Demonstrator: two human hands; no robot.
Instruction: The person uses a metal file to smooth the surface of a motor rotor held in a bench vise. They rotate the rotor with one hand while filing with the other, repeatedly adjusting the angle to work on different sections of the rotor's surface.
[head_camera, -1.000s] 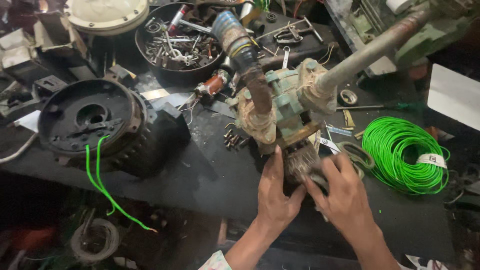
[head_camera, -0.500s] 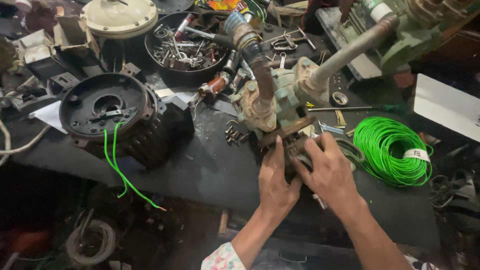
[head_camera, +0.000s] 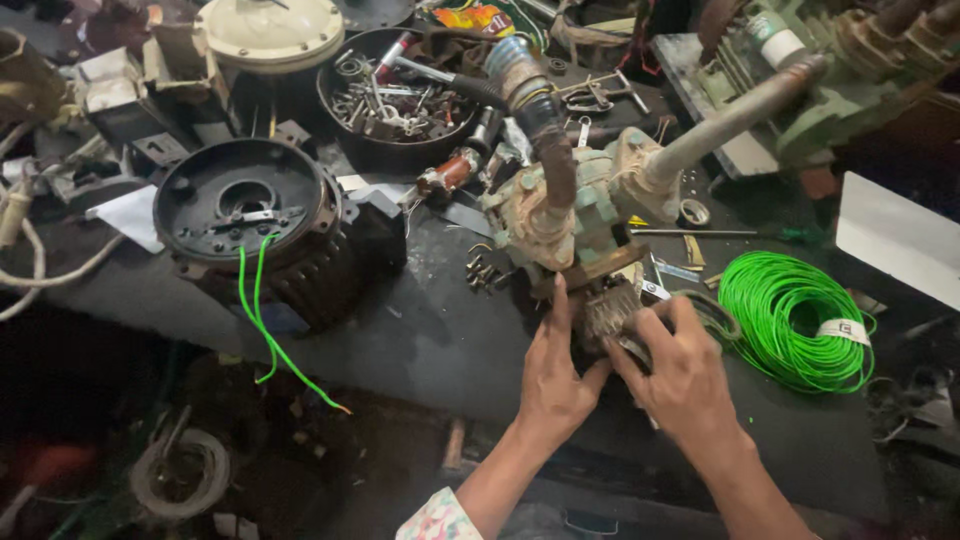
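A worn greenish pump body (head_camera: 572, 215) with two pipes stands on the dark workbench (head_camera: 430, 350). Its grimy lower end (head_camera: 605, 310) faces me. My left hand (head_camera: 553, 370) presses against the left side of that end, fingers up along the casing. On the right side, my right hand (head_camera: 678, 372) curls its fingers around the same dirty part. Both hands grip it together.
A black finned motor housing (head_camera: 262, 228) with green wires (head_camera: 262, 320) sits to the left. A coil of green wire (head_camera: 795, 318) lies to the right. Behind stand a black bowl of metal parts (head_camera: 395, 100), a cream round cover (head_camera: 270, 30) and a green machine (head_camera: 860, 70).
My view has shifted slightly; the pump and motor housing sit a little higher and further right in frame. Both hands stay closed on the pump's lower end, fingers shifting slightly.
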